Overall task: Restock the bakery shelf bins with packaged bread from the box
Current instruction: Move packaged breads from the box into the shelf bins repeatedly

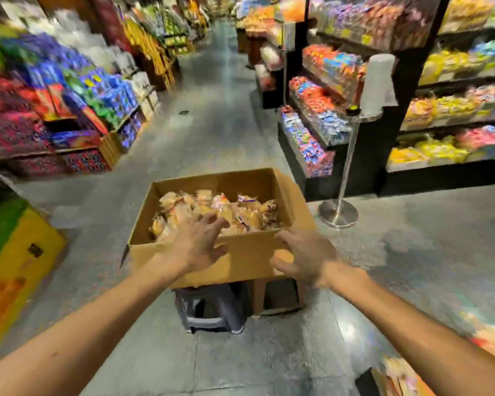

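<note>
Cardboard box (249, 252): open-topped, on two stools (209, 307) mid-aisle. Open floor (212, 124) left and far; metal post (346, 172) near its right.
Packaged bread (240, 210): golden, clear-wrapped, heaped inside the box.
Left hand (197, 244): fingers (217, 224) spread over the near rim, empty.
Right hand (303, 255): splayed at the near-right corner, empty.

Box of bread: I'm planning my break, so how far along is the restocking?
Done: nothing this view can confirm; the cardboard box is well filled with packaged bread. In hand: the left hand reaches open over the near rim, above the packs, and the right hand hovers open at the near right corner; neither holds a pack. Left: seemingly most of the load.
</note>
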`<state>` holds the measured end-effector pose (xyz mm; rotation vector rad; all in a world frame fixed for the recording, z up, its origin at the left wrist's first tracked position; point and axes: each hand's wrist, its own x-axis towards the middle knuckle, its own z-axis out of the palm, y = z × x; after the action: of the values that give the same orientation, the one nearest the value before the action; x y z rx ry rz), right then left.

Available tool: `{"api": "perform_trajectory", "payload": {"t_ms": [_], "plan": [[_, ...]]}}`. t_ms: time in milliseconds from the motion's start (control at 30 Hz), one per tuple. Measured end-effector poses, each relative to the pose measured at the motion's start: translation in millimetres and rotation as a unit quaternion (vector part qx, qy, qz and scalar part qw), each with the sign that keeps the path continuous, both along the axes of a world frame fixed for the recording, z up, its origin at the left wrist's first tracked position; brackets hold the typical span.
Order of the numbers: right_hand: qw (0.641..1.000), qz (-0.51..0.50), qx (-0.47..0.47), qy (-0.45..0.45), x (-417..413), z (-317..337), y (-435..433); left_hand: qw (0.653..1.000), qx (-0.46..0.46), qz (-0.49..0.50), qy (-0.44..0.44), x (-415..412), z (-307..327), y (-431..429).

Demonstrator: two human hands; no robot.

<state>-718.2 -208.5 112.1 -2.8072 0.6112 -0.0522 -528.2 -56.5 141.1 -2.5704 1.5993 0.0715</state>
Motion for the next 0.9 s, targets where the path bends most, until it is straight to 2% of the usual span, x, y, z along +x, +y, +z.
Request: {"api": "perform_trajectory", "payload": {"t_ms": [200,333,567,767,900], "plan": [[0.996,-0.002,0.077,0.050,104.3,-56.7,-57.9,0.994,0.024,0.080,0.072,73.4,-56.8,-47.0],[0.991,-0.006,0.115,0.076,172.5,-94.4,-111.9,0.969,-0.002,0.146,0.197,129.0,-98.4,-93.2],[0.958,-0.084,0.227,0.155,257.5,-180.3,-191.9,0.934,0.065,0.233,0.265,208.7,-168.1,-167.2],[0.919,-0.169,0.304,0.186,309.4,-239.4,-222.8,0.923,0.124,0.219,0.290,243.6,-227.6,-202.8],[0.912,-0.205,0.328,0.139,335.9,-266.5,-233.9,0.933,0.165,0.162,0.276,265.4,-266.6,-218.9]]}}
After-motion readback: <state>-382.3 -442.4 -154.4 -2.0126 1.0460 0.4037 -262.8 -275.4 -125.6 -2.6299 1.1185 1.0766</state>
